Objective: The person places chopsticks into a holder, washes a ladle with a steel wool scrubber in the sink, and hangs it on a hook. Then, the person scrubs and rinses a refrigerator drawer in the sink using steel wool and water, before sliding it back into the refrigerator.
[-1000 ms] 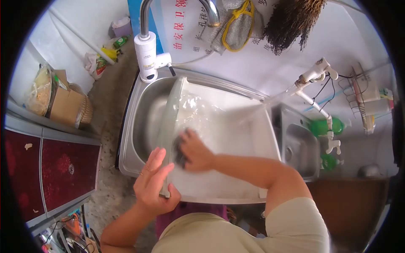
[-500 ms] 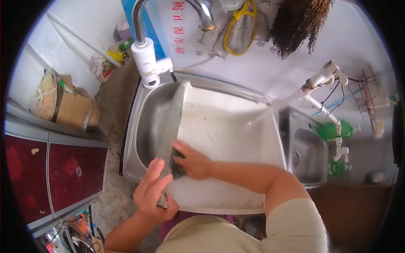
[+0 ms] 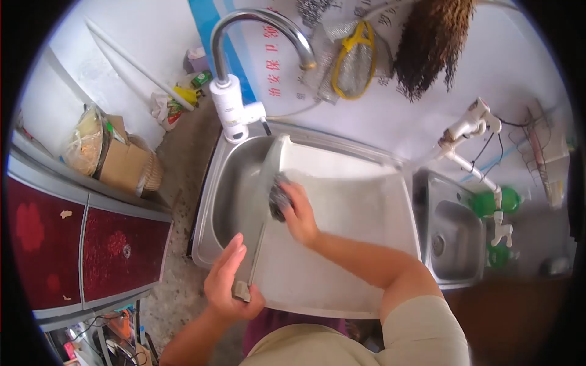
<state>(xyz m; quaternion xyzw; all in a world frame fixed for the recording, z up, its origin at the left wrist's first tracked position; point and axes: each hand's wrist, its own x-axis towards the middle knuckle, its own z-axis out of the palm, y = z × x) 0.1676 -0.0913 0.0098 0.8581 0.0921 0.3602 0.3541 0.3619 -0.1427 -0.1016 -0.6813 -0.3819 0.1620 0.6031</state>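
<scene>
The steel sink [image 3: 231,192] is the broadest thing here, a smooth bowl with a rounded rim. Across it lies the white tray [image 3: 360,201], covering much of the bowl and reaching close to the person's body. It looks light for its breadth and fairly stiff, though the shallow floor would probably flex if lifted from one edge. Its wet sheen suggests a slippery surface, so opposite rims or corners should give the surest hold. The floor is smooth and pale; the left wall is upright, straight and greyer.

The left hand [image 3: 224,294] is clamped on the tray's near-left corner, fingers stretched nearly straight along the outer side and thumb closing from the other. The right hand [image 3: 300,213] is closed around a dark grey scourer [image 3: 279,198], pressing it to the inner face of the left wall. The scourer is a small, rumpled wad, likely soft, springy and nearly weightless, best gripped from behind with bunched fingers. At this distance, I cannot tell whether it is wire or plastic mesh.
</scene>
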